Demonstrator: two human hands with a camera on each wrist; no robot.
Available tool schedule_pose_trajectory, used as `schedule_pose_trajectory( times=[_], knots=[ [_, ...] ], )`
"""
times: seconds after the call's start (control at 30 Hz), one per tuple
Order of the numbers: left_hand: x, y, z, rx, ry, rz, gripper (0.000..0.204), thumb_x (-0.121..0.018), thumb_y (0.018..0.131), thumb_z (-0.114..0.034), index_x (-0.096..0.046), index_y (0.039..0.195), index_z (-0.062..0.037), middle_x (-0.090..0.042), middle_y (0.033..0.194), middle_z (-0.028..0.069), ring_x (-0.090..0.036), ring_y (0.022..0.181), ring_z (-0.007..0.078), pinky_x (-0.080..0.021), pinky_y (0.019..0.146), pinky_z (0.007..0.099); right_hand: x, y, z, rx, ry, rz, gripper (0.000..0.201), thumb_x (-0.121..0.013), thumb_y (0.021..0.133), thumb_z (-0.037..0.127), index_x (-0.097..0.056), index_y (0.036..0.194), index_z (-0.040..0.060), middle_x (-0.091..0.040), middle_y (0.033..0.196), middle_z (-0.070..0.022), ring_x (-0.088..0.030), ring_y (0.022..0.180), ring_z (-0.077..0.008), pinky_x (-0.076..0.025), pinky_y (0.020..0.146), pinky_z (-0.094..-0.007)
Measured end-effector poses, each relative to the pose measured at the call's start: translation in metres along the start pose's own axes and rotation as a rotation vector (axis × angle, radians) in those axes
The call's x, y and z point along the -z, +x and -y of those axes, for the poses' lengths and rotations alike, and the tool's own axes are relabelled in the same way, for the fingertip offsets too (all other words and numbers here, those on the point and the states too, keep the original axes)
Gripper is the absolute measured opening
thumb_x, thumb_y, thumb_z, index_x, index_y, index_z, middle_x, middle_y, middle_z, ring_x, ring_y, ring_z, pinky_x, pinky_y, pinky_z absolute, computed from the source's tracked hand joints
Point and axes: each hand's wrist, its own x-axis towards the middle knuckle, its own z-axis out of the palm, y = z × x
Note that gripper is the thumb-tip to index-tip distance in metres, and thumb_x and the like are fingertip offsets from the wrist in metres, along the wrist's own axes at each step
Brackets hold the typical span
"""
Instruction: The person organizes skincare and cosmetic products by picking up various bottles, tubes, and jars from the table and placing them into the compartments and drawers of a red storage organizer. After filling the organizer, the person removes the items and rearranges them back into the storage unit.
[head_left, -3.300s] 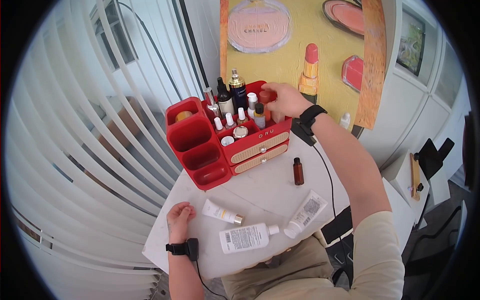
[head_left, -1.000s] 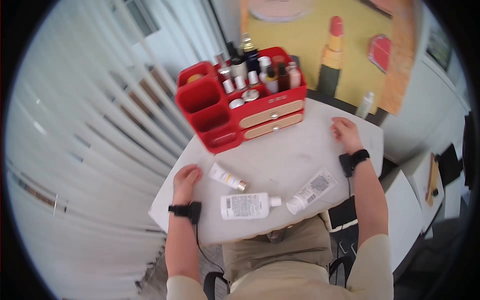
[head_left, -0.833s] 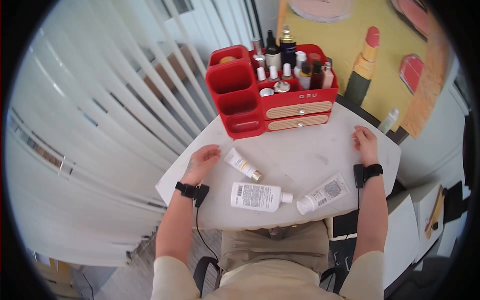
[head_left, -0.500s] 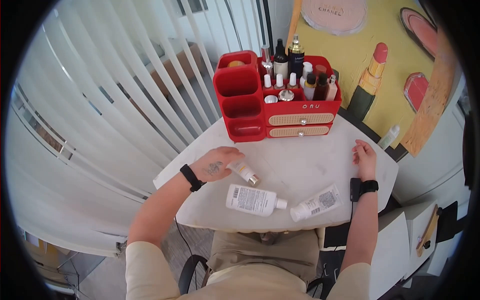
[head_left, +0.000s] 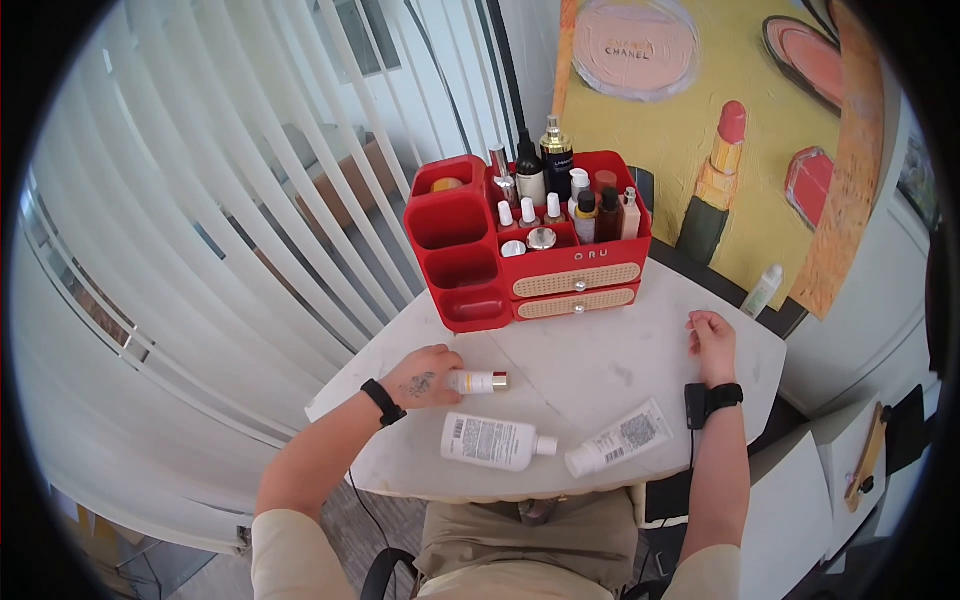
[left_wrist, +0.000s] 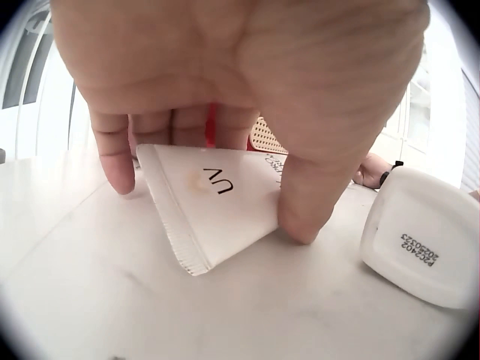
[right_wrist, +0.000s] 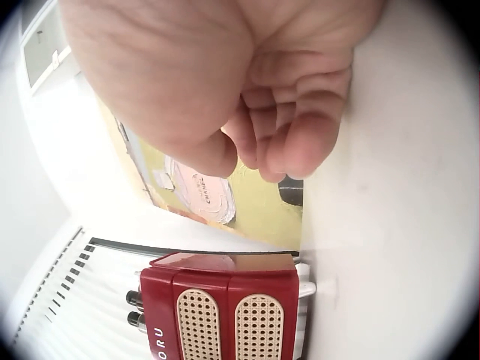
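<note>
My left hand [head_left: 428, 378] grips a white sunscreen tube [head_left: 478, 382] marked "UV", lying on the marble-look table. In the left wrist view the thumb is against one side of the tube [left_wrist: 217, 206] and the fingers reach over the other; its gold cap points right in the head view. Just in front lies a white bottle [head_left: 488, 442] with a printed label. A second white tube [head_left: 625, 438] lies at its right, capped end toward the bottle. My right hand [head_left: 714, 345] rests at the table's right side, fingers loosely curled around nothing.
At the back stands a red cosmetics organizer [head_left: 545, 263] with two rattan-front drawers, filled with several bottles and jars; its left compartments are mostly unfilled. A small pale bottle [head_left: 763, 290] stands by the painting [head_left: 660, 130] at the right. Vertical blinds [head_left: 250, 200] hang at the left.
My right hand has left the organizer for the table's right side; the brown bottle from the table now stands in the organizer. My left hand has reached the sunscreen tube, which has turned.
</note>
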Motion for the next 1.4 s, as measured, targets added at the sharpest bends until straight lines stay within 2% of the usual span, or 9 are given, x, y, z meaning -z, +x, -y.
schedule_pose_trajectory(
  times=[0.23, 0.43, 0.53, 0.7, 0.77, 0.8, 1.0, 1.1, 1.4],
  knots=[
    [-0.015, -0.008, 0.009, 0.035, -0.021, -0.106, 0.041, -0.077, 0.070, -0.022, -0.065, 0.105, -0.0035, -0.063, 0.103, 0.0171, -0.060, 0.099, 0.0343, -0.049, 0.088, 0.0395, 0.005, -0.003, -0.003, 0.007, 0.042, -0.055, 0.035, -0.054, 0.097, 0.031, -0.055, 0.069, 0.0091, -0.052, 0.062, 0.0013, -0.045, 0.051, -0.0072, -0.035, 0.044, -0.0233],
    [-0.018, -0.015, 0.002, 0.175, -0.143, -0.173, 0.046, -0.075, 0.070, -0.019, -0.065, 0.112, -0.0036, -0.062, 0.107, 0.0160, -0.061, 0.099, 0.0328, -0.049, 0.090, 0.0373, 0.003, -0.007, -0.001, 0.022, 0.099, -0.044, 0.027, -0.051, 0.099, 0.026, -0.062, 0.087, 0.0042, -0.048, 0.058, 0.0016, -0.042, 0.048, -0.0067, -0.037, 0.045, -0.0232],
    [-0.019, -0.018, 0.000, 0.226, -0.243, -0.221, 0.044, -0.075, 0.071, -0.020, -0.066, 0.111, -0.0026, -0.062, 0.104, 0.0162, -0.060, 0.098, 0.0332, -0.049, 0.089, 0.0375, 0.001, -0.015, 0.011, -0.030, 0.082, 0.069, 0.027, -0.052, 0.096, 0.019, -0.063, 0.115, 0.0025, -0.059, 0.075, -0.0011, -0.052, 0.063, -0.0074, -0.045, 0.058, -0.0225],
    [-0.029, -0.023, 0.007, 0.216, -0.300, -0.301, 0.044, -0.075, 0.071, -0.019, -0.066, 0.111, -0.0017, -0.062, 0.104, 0.0164, -0.060, 0.098, 0.0331, -0.049, 0.088, 0.0371, -0.002, -0.066, 0.039, 0.138, -0.358, 0.463, 0.035, -0.058, 0.085, 0.004, -0.061, 0.120, 0.0039, -0.065, 0.099, -0.0011, -0.059, 0.088, -0.0105, -0.048, 0.079, -0.0252],
    [-0.030, -0.024, 0.007, 0.217, -0.320, -0.327, 0.044, -0.075, 0.072, -0.018, -0.066, 0.111, -0.0016, -0.062, 0.104, 0.0163, -0.060, 0.098, 0.0331, -0.049, 0.088, 0.0373, -0.005, -0.100, 0.068, 0.156, -0.497, 0.722, 0.051, -0.067, 0.077, 0.004, -0.058, 0.127, 0.0050, -0.057, 0.129, -0.0095, -0.051, 0.122, -0.0197, -0.042, 0.099, -0.0327],
    [-0.030, -0.025, 0.007, 0.222, -0.325, -0.332, 0.043, -0.074, 0.072, -0.018, -0.066, 0.111, -0.0014, -0.062, 0.104, 0.0166, -0.060, 0.098, 0.0334, -0.048, 0.088, 0.0373, -0.006, -0.110, 0.072, 0.356, -0.628, 0.841, 0.060, -0.073, 0.071, 0.006, -0.057, 0.129, 0.0062, -0.051, 0.136, -0.0132, -0.046, 0.130, -0.0270, -0.038, 0.106, -0.0381],
    [-0.026, -0.022, 0.004, 0.226, -0.319, -0.359, 0.041, -0.075, 0.072, -0.019, -0.067, 0.109, -0.0018, -0.062, 0.101, 0.0183, -0.060, 0.097, 0.0347, -0.048, 0.087, 0.0383, -0.025, -0.138, 0.068, 0.626, -0.935, 0.883, 0.065, -0.080, 0.062, 0.012, -0.060, 0.123, 0.0059, -0.054, 0.128, -0.0164, -0.050, 0.121, -0.0341, -0.040, 0.105, -0.0419],
    [-0.029, -0.020, 0.014, 0.200, -0.297, -0.361, 0.043, -0.076, 0.072, -0.022, -0.068, 0.109, -0.0031, -0.062, 0.099, 0.0183, -0.060, 0.096, 0.0345, -0.048, 0.087, 0.0390, -0.023, -0.141, 0.071, 0.569, -0.937, 0.858, 0.062, -0.079, 0.061, 0.014, -0.061, 0.120, 0.0061, -0.056, 0.123, -0.0157, -0.052, 0.115, -0.0342, -0.042, 0.102, -0.0419],
    [-0.026, -0.012, 0.032, 0.211, -0.505, -0.306, 0.046, -0.076, 0.072, -0.023, -0.066, 0.110, -0.0005, -0.065, 0.108, 0.0179, -0.062, 0.102, 0.0309, -0.047, 0.091, 0.0345, -0.011, -0.163, 0.063, 0.774, -1.075, 0.529, 0.036, -0.072, 0.077, 0.016, -0.065, 0.110, 0.0059, -0.068, 0.093, -0.0138, -0.066, 0.081, -0.0322, -0.054, 0.074, -0.0393]
  ],
)
